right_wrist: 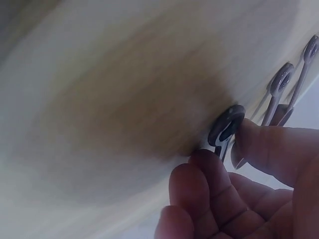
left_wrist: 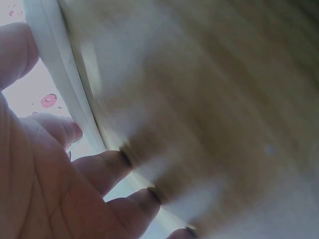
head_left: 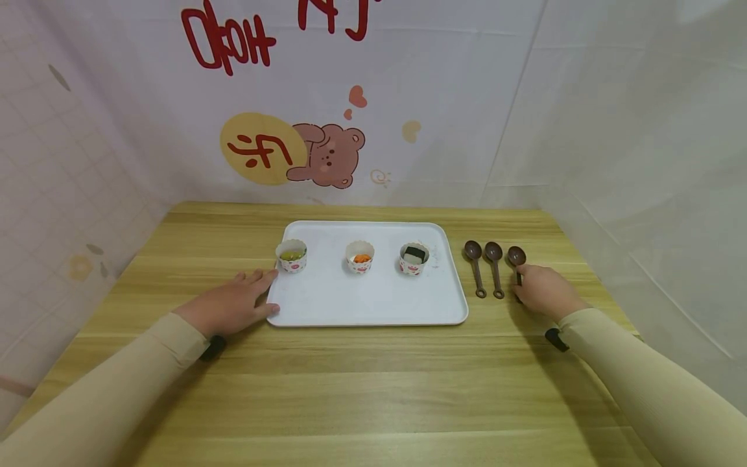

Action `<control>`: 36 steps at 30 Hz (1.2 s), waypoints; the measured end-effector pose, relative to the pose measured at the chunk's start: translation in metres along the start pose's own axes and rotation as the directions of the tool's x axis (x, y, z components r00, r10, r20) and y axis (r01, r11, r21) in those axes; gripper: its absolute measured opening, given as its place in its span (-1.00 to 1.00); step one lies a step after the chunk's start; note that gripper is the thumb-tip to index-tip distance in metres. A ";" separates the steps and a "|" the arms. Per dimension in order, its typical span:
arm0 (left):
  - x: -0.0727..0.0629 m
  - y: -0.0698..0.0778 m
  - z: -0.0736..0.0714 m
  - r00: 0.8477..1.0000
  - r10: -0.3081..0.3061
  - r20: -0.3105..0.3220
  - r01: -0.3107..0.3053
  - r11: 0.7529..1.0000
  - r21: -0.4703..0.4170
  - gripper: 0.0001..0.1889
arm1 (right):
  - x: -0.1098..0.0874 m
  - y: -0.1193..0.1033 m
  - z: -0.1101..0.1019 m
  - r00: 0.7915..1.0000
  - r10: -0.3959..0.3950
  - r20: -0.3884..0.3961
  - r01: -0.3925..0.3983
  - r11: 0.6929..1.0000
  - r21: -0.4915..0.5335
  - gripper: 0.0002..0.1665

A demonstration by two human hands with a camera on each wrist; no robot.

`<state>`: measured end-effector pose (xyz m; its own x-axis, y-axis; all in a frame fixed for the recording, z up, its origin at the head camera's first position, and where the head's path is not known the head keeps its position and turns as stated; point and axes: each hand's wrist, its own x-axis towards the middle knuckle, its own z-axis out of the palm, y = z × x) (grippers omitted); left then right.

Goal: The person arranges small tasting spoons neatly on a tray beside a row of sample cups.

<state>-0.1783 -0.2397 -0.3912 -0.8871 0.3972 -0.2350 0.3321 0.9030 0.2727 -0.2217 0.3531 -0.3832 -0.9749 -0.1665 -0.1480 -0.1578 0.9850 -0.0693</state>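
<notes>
At the left edge of the white tray [head_left: 362, 301], my left hand [head_left: 233, 303] lies with its fingers spread; thumb and a fingertip touch the rim. In the left wrist view that hand [left_wrist: 55, 179] shows fingertips down on the wood beside the tray. My right hand [head_left: 545, 292] pinches the handle of the rightmost brown measuring spoon [head_left: 516, 255] between thumb and fingers. The right wrist view shows its ring end [right_wrist: 227, 124] poking out past the fingers. Left of it lie two matching spoons, a middle one [head_left: 493, 251] and a far one [head_left: 473, 250].
Three patterned paper cups stand on the tray: one with green pieces [head_left: 292, 257], one with orange pieces [head_left: 360, 258], one with dark and pale pieces [head_left: 414, 259]. The wooden table [head_left: 373, 389] meets a printed curtain [head_left: 455, 97] at the back and sides.
</notes>
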 end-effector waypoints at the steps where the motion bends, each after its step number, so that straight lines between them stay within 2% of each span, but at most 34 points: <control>1: 0.000 0.000 0.000 1.000 0.000 0.000 0.000 1.000 -0.001 -0.14 | 0.000 0.000 0.000 1.000 0.001 0.001 -0.001 1.000 0.000 -0.80; 7: -0.001 0.001 -0.002 1.000 0.000 0.003 0.000 1.000 -0.004 -0.15 | 0.001 0.002 0.002 1.000 0.025 0.014 -0.025 1.000 0.018 -0.71; 13: -0.002 0.002 -0.002 1.000 0.000 0.002 0.000 1.000 -0.003 -0.15 | -0.003 0.000 0.001 1.000 0.023 -0.001 -0.023 0.999 0.022 -0.44; 19: -0.003 0.003 -0.003 1.000 -0.004 0.006 0.004 1.000 -0.004 -0.15 | -0.005 -0.002 0.000 1.000 0.002 0.008 -0.002 1.000 -0.003 -0.49; 27: -0.001 0.003 -0.003 1.000 -0.017 0.016 0.016 1.000 0.011 -0.14 | -0.006 -0.002 0.000 1.000 0.009 0.001 -0.009 1.000 0.004 -0.39; 36: 0.000 0.003 -0.004 0.999 -0.027 0.034 0.027 1.000 0.000 -0.12 | -0.003 0.002 -0.001 0.998 0.048 0.029 -0.050 0.996 0.070 -0.62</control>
<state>-0.1784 -0.2382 -0.3869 -0.8844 0.3783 -0.2733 0.3082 0.9132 0.2668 -0.2188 0.3557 -0.3819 -0.9763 -0.1199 -0.1800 -0.0971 0.9867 -0.1306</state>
